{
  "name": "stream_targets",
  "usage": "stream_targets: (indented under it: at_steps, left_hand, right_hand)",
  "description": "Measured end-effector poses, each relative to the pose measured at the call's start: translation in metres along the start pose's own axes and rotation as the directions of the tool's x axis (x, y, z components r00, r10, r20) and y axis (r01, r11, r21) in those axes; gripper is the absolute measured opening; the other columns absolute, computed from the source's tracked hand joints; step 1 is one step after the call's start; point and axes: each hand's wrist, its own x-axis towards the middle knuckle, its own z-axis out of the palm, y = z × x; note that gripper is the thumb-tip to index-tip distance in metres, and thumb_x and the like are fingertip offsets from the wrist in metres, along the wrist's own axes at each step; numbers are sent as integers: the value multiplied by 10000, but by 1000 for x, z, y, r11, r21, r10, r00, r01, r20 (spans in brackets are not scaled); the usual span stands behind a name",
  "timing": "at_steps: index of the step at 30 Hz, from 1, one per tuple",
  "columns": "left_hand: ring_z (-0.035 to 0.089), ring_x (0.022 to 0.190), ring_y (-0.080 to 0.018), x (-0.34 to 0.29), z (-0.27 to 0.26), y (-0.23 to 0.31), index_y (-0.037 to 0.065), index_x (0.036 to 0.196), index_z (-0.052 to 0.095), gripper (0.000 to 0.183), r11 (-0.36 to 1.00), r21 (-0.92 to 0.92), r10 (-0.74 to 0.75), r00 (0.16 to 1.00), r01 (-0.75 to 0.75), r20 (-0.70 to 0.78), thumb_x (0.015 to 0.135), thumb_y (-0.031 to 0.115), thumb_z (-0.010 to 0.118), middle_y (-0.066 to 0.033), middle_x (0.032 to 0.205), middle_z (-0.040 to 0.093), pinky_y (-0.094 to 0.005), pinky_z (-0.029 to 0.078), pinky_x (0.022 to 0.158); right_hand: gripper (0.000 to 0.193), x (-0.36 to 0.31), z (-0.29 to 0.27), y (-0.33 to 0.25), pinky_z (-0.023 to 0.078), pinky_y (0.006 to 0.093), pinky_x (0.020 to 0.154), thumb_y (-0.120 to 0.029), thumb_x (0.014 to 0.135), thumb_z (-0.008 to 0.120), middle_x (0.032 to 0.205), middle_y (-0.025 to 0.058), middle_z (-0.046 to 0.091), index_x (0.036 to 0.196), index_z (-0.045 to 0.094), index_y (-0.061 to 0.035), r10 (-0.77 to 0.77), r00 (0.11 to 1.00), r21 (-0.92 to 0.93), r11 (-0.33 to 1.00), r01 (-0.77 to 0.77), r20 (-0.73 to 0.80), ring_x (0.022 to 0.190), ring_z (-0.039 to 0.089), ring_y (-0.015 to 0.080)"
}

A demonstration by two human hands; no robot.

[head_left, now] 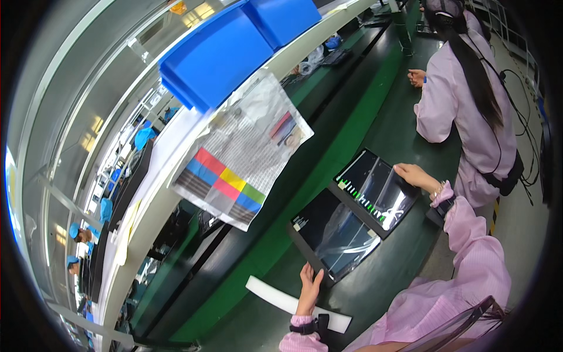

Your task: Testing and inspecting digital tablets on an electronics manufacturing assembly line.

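Observation:
Two dark, glossy tablet-like screen panels lie edge to edge before me on the green bench; I cannot tell whether they are joined. The nearer panel (337, 232) has faint light text at one corner and bright reflections. Across the farther panel (381, 185) runs a row of green and white marks. My left hand (309, 287) grips the nearer panel's lower left corner, thumb and fingers at its edge. At the farther panel's right edge, my right hand (415, 176) holds on with its fingertips, its thumb side partly hidden. A white strip (272, 295) lies beneath my left wrist.
A printed sheet with colour blocks (246, 135) hangs from the shelf rail over the bench (234, 322). Blue bins (217, 53) stand on that shelf. To the right, a co-worker in pink (463, 88) works farther along the bench. Loose black cables (525, 123) hang behind that person.

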Motion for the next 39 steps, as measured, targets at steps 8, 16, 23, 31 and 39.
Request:
stream_targets:
  at_steps: [8,16,23,31,39]
  left_hand:
    - [154,1380,-327,-143,-35,-30,-6,1397,86,749,990,46,-130,984,136,-124,895,193,606,-230,1465,138,-410,284,1067]
    - [365,1289,-248,-209,-50,-9,-9,1403,163,531,981,32,-182,968,190,-170,965,89,447,-214,1395,350,-327,301,1062]
    - [248,1351,-337,-168,-34,38,-64,1376,217,699,860,509,101,967,34,-234,870,209,613,-241,1415,291,-423,242,1086]
    - [295,1309,-376,-155,-33,30,-87,1336,287,690,428,904,252,959,12,-132,850,269,621,-203,1395,351,-471,240,1067]
    - [282,1321,-372,-148,-39,25,-57,1338,300,665,382,924,252,960,19,-124,856,276,614,-160,1412,347,-507,233,1064]
  right_hand:
    - [380,-105,40,-37,479,387,820,-346,918,490,984,193,647,1098,618,-37,-105,994,2,994,105,39,925,617,363]
    - [434,-155,37,-69,457,399,847,-349,903,517,1075,227,607,1180,548,-16,-133,952,-74,984,159,276,993,588,371]
    - [550,-160,91,-125,255,512,1048,-430,844,574,1376,242,353,1242,514,-56,-657,705,-352,615,706,267,1299,327,356]
    - [580,-158,121,-130,213,527,1061,-490,827,555,1358,240,384,1182,564,-31,-690,679,-404,563,721,249,1309,306,352]
    - [579,-172,108,-136,162,523,1087,-473,835,559,1378,240,348,1230,534,-51,-634,726,-350,638,686,267,1330,267,348]
